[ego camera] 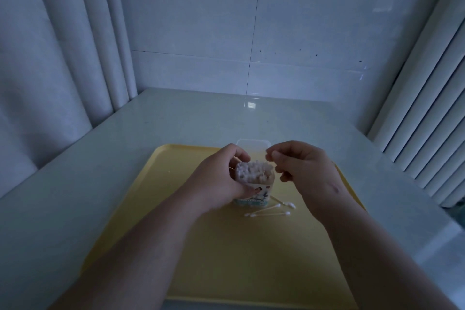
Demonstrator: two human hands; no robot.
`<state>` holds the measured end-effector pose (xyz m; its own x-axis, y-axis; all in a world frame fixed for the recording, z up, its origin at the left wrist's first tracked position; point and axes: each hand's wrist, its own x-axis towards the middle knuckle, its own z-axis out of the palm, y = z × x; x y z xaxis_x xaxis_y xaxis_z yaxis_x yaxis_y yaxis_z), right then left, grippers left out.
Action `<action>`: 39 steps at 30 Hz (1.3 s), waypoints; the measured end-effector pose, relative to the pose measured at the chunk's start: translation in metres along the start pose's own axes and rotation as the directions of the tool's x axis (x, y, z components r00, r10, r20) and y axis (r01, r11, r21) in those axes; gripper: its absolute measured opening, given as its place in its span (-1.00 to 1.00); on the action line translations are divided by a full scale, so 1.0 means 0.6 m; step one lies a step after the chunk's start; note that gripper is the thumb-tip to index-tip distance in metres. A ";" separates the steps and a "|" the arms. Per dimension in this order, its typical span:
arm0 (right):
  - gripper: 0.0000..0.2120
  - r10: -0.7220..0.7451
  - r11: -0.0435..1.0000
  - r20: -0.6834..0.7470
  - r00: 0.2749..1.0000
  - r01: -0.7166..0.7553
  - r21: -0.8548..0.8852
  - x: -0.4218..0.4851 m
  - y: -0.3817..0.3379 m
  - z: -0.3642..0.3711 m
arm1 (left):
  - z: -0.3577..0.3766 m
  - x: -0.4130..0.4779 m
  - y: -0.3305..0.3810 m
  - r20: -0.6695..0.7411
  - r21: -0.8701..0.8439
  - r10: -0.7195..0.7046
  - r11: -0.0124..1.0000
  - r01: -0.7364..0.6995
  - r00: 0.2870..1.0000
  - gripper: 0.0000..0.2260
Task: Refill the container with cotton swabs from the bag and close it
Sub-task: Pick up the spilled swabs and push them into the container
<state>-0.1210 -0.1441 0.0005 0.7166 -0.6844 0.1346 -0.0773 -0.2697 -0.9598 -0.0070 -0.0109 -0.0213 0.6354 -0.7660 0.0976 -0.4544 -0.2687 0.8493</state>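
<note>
Your left hand grips the container, which stands upright on the yellow tray and is packed with cotton swabs. Your right hand hovers just beside its top with the fingers curled. I cannot tell whether thumb and forefinger pinch anything. Loose swabs lie by the container's base. A clear lid sits behind.

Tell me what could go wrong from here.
1. The container, held by the left hand, is packed to the brim, and stray sticks poke out at its edge. Closing the lid may trap or snap them.
2. Loose swabs lie on the tray beside the container. With so little room left, they may not fit.
</note>
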 end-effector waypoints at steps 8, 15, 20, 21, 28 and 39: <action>-0.92 0.051 0.991 -0.052 0.997 -0.057 -0.119 0.006 0.006 -0.010 | -0.001 -0.001 0.002 0.003 -0.002 0.004 1.000 -0.004 1.000 -0.59; -0.86 -0.154 0.935 0.125 0.980 0.186 -0.302 -0.009 -0.001 0.009 | -0.002 -0.003 0.005 0.002 -0.029 -0.011 1.000 0.011 1.000 -0.59; -0.84 -0.197 0.811 0.226 0.954 0.288 -0.509 -0.007 0.001 0.007 | -0.002 -0.003 0.004 0.005 -0.032 -0.011 0.999 0.011 1.000 -0.59; -0.83 -0.204 0.788 0.252 0.946 0.311 -0.532 -0.007 0.002 0.006 | -0.001 -0.002 0.003 0.003 -0.034 -0.012 0.999 0.012 1.000 -0.59; -0.89 -0.324 0.822 0.131 0.937 0.347 -0.452 -0.010 -0.001 0.007 | -0.001 -0.001 0.000 -0.008 -0.032 -0.006 0.999 0.005 1.000 -0.59; -0.84 -0.207 0.851 -0.049 0.977 0.155 -0.502 0.006 0.004 -0.015 | -0.003 0.001 -0.002 -0.141 -0.073 -0.010 0.997 -0.001 0.990 -0.63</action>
<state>-0.1250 -0.1534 0.0011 0.6826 -0.6458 0.3422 -0.3024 -0.6758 -0.6722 -0.0049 -0.0098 -0.0212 0.7213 -0.6736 0.1614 -0.4080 -0.2250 0.8848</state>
